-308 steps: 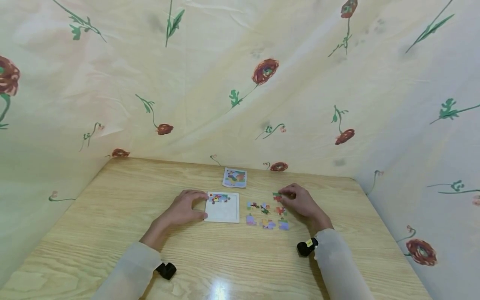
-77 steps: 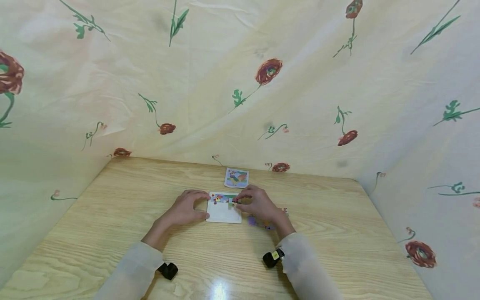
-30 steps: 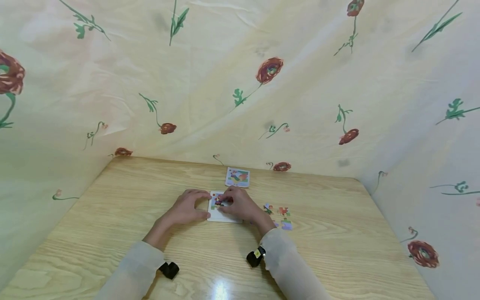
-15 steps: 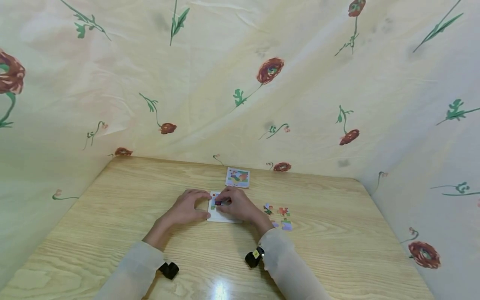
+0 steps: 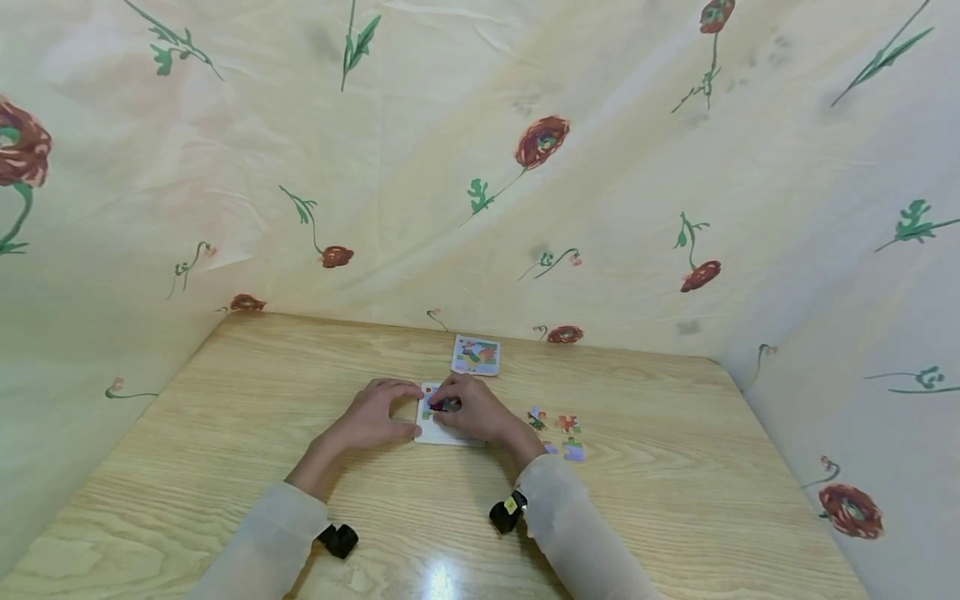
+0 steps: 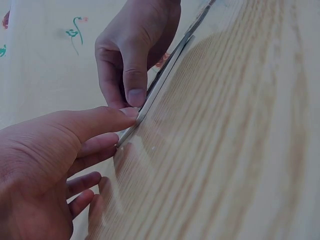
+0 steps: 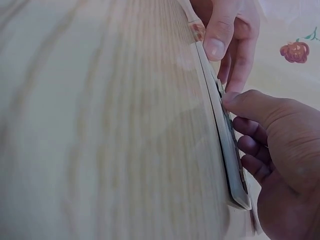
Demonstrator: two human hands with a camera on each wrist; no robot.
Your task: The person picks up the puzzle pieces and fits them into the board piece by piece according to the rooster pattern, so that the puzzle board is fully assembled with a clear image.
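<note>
A white puzzle tray [image 5: 456, 434] lies flat on the table, part of a colourful picture showing along its upper left. My left hand [image 5: 372, 417] holds its left side, index finger at the upper corner and thumb at the lower one. Over the tray, my right hand [image 5: 480, 412] pinches a small dark-coloured puzzle piece [image 5: 437, 407] low at the picture's left part. That hand hides most of the assembled pieces. In the right wrist view the tray's edge [image 7: 227, 150] appears side-on, with right thumb and fingers close over its top.
Several loose puzzle pieces lie right of the tray, among them a red-orange one [image 5: 568, 423] and a purple-green one [image 5: 573, 451]. A picture card [image 5: 476, 356] lies behind the tray. A flowered cloth [image 5: 420, 167] hangs round the wooden table's [image 5: 675, 467] back and sides.
From the loose pieces on the right, my right hand has moved left over the tray; fewer pieces lie loose. During the last second it shifts only slightly. My left hand stays at the tray's side.
</note>
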